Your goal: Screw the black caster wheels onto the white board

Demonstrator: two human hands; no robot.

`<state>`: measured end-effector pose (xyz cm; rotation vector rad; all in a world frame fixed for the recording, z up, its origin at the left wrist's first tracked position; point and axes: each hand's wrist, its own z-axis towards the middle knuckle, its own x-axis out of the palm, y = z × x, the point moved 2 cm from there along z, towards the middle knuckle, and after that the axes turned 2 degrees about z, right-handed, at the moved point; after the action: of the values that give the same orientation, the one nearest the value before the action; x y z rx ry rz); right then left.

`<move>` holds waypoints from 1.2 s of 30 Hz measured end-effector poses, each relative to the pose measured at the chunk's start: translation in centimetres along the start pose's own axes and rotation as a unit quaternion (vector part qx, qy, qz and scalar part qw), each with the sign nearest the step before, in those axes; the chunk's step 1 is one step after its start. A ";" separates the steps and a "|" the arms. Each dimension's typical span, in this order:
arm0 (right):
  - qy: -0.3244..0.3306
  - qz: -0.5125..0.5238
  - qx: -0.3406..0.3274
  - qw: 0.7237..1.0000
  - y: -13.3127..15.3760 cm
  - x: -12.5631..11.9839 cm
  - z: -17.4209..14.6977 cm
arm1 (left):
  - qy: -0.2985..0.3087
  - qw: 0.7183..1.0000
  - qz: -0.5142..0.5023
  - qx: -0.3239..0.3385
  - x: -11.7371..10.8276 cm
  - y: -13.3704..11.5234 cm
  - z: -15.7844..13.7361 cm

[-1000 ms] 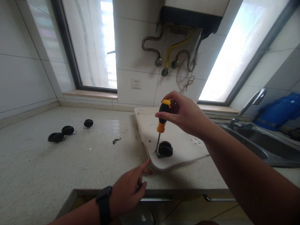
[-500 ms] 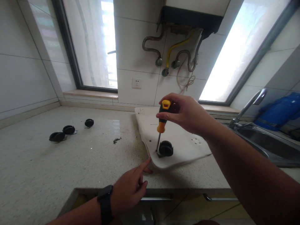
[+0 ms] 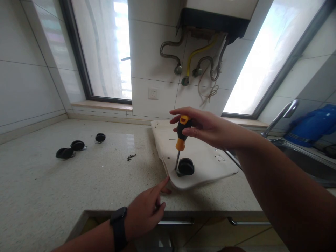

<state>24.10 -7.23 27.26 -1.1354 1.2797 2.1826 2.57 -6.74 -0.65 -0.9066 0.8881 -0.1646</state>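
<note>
My right hand (image 3: pixel 201 127) is around the black and yellow handle of a screwdriver (image 3: pixel 181 141), thumb on the near side and some fingers stretched past it. The shaft leans slightly, its tip down at the metal plate of a black caster wheel (image 3: pixel 186 166). That caster sits on the near corner of a white plastic panel (image 3: pixel 202 178), which lies on the counter. My left hand (image 3: pixel 147 206), a dark watch on its wrist, touches the panel's left edge with an outstretched index finger; its other fingers are loosely bent and hold nothing.
On the counter (image 3: pixel 86 185) at left lie three loose black casters (image 3: pixel 64 152). A small heap of dark screws (image 3: pixel 131 157) is between them and the panel. A steel sink (image 3: pixel 296 157) with a faucet (image 3: pixel 283 113) is at right, beside a blue object (image 3: pixel 309 126).
My right hand has turned about the screwdriver handle, its fingers loosening and reaching further left. The screwdriver tip and my left hand stay in place.
</note>
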 end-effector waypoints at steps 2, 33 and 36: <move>-0.065 -0.049 0.024 0.996 0.0 0.3 0.4 | -0.001 1.000 0.005 -0.001 0.0 -0.1 0.0; -0.091 0.001 -0.016 0.996 -0.4 0.7 0.0 | 0.006 1.000 0.010 -0.008 -0.1 -0.3 0.0; -0.094 -0.011 -0.008 0.995 -0.4 0.5 0.1 | 0.005 1.000 0.011 -0.003 -0.1 -0.2 0.0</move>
<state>24.01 -6.96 26.70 -0.9192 1.1646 2.2267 2.58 -6.88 -0.44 -0.9017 0.9086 -0.1480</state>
